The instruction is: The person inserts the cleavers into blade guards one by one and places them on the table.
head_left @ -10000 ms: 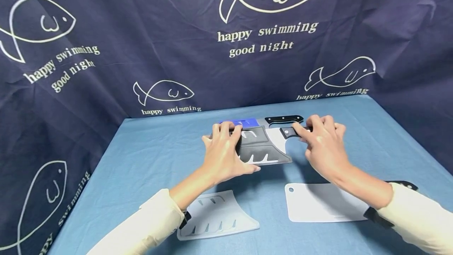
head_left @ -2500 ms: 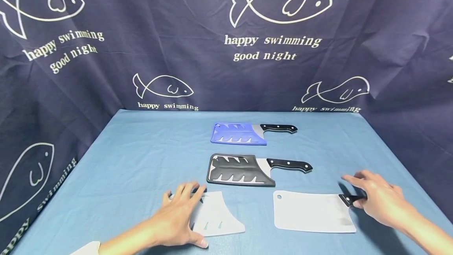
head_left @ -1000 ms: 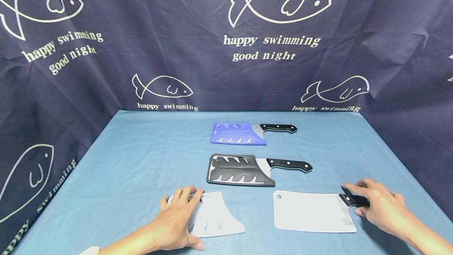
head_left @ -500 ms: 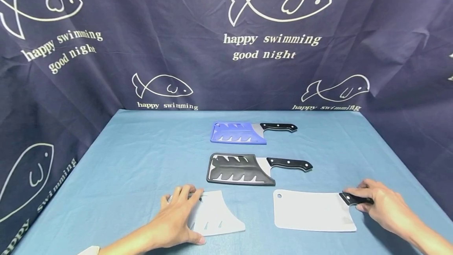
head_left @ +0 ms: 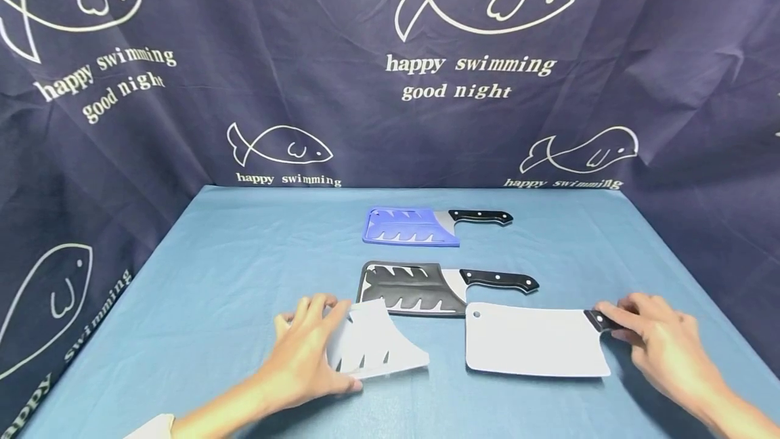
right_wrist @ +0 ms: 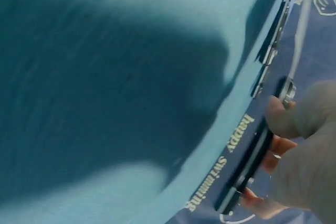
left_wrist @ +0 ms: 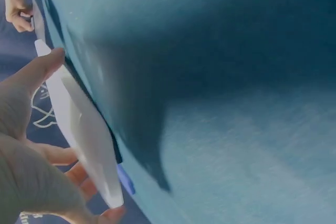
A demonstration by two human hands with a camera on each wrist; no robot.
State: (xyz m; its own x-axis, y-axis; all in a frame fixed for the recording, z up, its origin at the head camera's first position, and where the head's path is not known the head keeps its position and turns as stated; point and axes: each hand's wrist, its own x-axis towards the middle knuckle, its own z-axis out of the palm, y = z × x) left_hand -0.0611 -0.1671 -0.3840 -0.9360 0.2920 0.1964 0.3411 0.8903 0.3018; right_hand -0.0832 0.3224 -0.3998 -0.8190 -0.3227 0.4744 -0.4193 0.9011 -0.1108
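Observation:
My left hand grips a white knife sheath with slanted slots, thumb at its near edge and fingers at its far edge. In the left wrist view the sheath is off the cloth, seen nearly edge-on. On the right, my right hand pinches the black handle of a cleaver. Its bare, pale blade points left toward the sheath's mouth, with a gap between them. The right wrist view shows the cleaver's handle between thumb and fingers, raised above the cloth.
Behind the hands lies a cleaver in a black sheath, partly covered by the white sheath and bare blade. Farther back is another cleaver in a blue sheath. Blue cloth covers the table; a navy fish-print curtain hangs behind.
Ten seconds ago my hands held the black-sheathed cleaver, which now lies on the table. In the last half second both hands have lifted the white sheath and bare cleaver off the cloth.

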